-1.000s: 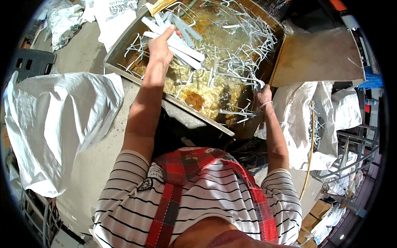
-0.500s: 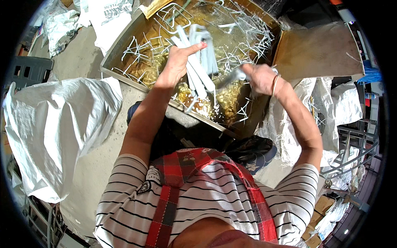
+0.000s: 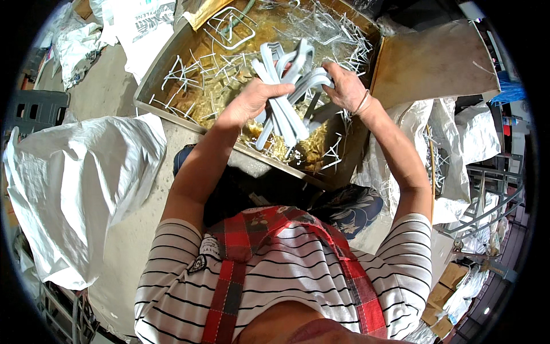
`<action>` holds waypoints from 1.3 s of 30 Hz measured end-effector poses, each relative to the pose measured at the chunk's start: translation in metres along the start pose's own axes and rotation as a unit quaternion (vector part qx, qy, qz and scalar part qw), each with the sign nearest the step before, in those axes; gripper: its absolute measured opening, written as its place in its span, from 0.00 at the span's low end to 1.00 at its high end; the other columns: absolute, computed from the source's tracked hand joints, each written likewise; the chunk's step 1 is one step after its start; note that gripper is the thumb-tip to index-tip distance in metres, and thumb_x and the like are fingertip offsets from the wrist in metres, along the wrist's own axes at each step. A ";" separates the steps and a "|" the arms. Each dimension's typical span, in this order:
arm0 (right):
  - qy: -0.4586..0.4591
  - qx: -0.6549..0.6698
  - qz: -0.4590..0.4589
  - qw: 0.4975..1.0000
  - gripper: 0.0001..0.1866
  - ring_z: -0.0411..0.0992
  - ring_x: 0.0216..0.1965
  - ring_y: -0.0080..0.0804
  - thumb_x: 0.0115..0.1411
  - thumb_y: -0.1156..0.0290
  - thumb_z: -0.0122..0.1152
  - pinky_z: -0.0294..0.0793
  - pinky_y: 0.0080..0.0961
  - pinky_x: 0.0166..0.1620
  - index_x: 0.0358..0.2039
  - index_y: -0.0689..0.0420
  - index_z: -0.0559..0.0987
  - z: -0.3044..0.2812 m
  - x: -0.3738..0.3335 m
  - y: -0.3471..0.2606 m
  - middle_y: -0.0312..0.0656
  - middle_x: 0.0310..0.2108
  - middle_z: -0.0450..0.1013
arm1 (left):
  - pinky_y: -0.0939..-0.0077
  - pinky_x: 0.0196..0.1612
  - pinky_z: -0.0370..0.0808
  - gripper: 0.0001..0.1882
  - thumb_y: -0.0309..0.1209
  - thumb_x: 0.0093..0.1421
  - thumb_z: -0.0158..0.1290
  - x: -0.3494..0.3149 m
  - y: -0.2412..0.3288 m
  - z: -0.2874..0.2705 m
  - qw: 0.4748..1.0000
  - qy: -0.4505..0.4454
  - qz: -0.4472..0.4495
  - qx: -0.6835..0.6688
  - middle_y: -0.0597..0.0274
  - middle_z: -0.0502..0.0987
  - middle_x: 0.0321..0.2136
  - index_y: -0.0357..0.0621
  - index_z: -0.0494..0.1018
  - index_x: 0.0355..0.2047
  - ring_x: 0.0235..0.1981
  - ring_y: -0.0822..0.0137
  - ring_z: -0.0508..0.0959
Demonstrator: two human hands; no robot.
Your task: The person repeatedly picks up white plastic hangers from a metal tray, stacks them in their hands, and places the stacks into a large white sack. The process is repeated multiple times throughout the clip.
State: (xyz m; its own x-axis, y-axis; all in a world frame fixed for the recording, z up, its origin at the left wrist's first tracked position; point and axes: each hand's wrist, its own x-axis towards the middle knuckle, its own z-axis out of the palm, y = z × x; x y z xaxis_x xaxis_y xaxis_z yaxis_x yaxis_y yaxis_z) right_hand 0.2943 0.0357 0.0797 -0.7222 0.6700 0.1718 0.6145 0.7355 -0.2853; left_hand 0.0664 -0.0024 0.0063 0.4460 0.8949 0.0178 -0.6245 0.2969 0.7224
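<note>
Over a metal tray (image 3: 179,119), my left hand (image 3: 250,102) is closed round a bundle of pale grey plastic frames (image 3: 288,119), thumb on top. The frames look like long flat bars with rounded corners, fanned out and slanting. Beside it my right hand (image 3: 347,87) grips the curved end of more grey frames (image 3: 314,78), which meet or cross the bundle. Whether the two groups are separate, I cannot tell; the fingers underneath are partly hidden. Thin white plastic sprue scraps (image 3: 182,74) and yellowish liquid lie in the tray. Another rounded frame (image 3: 230,28) rests at its far side.
A brownish board (image 3: 438,60) juts from the tray's right side. White woven sacks stand around: a large one (image 3: 86,189) at left, another (image 3: 132,34) far left, and an open sack (image 3: 441,155) at right with scraps inside. Cardboard boxes (image 3: 444,292) sit at lower right.
My right hand has moved left and up, bringing its frames against the bundle. My left hand has come slightly right and lower, its bundle now more fanned.
</note>
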 end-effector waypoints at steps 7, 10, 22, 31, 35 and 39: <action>0.041 0.062 0.103 0.992 0.20 0.71 0.33 0.53 0.49 0.73 0.59 0.70 0.40 0.34 0.42 0.58 0.64 0.024 -0.007 0.000 0.53 0.28 0.71 | 0.79 0.38 0.74 0.30 0.23 0.45 0.60 0.001 -0.004 0.003 0.982 0.030 -0.046 0.181 0.58 0.74 0.38 0.37 0.63 0.49 0.34 0.70 0.76; 0.033 0.089 0.125 0.988 0.19 0.71 0.34 0.51 0.50 0.71 0.59 0.70 0.37 0.37 0.42 0.58 0.65 0.028 -0.006 -0.001 0.54 0.29 0.71 | 0.78 0.36 0.74 0.26 0.23 0.45 0.60 -0.001 -0.005 0.003 0.984 0.036 -0.050 0.168 0.59 0.75 0.34 0.36 0.65 0.46 0.33 0.71 0.76; 0.147 0.042 0.117 0.981 0.29 0.67 0.42 0.39 0.49 0.56 0.62 0.66 0.32 0.47 0.48 0.59 0.69 0.032 0.018 -0.039 0.46 0.39 0.68 | 0.78 0.33 0.74 0.20 0.19 0.45 0.58 -0.004 -0.005 0.022 0.964 0.119 -0.041 0.234 0.59 0.75 0.30 0.33 0.68 0.41 0.30 0.71 0.76; 0.235 0.096 0.137 0.957 0.14 0.68 0.32 0.32 0.50 0.64 0.62 0.68 0.24 0.34 0.35 0.57 0.80 0.061 0.031 -0.037 0.41 0.30 0.68 | 0.76 0.30 0.73 0.15 0.22 0.44 0.59 -0.006 -0.015 0.020 0.957 0.158 -0.001 0.243 0.60 0.75 0.28 0.32 0.71 0.34 0.28 0.71 0.75; 0.251 0.100 0.210 0.939 0.09 0.70 0.24 0.29 0.53 0.68 0.60 0.68 0.21 0.29 0.32 0.59 0.80 0.062 0.039 -0.010 0.43 0.24 0.72 | 0.77 0.32 0.73 0.16 0.24 0.45 0.60 -0.008 -0.014 0.022 0.959 0.158 -0.006 0.234 0.59 0.76 0.29 0.32 0.72 0.35 0.29 0.71 0.75; 0.276 0.369 0.334 0.822 0.09 0.67 0.20 0.23 0.52 0.68 0.62 0.67 0.23 0.24 0.28 0.62 0.80 0.054 0.039 -0.007 0.36 0.19 0.73 | 0.76 0.35 0.73 0.20 0.25 0.45 0.60 -0.007 -0.016 0.016 0.956 0.140 -0.007 0.257 0.59 0.76 0.31 0.32 0.70 0.39 0.31 0.71 0.75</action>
State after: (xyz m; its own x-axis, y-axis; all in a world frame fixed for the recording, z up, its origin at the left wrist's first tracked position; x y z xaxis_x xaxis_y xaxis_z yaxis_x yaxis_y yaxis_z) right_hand 0.2445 0.0515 0.0378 0.0765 0.9932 0.0883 0.3079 0.0607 -0.9495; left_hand 0.0833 -0.0190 0.0055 0.2186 0.9673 -0.1285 -0.1896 0.1713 0.9668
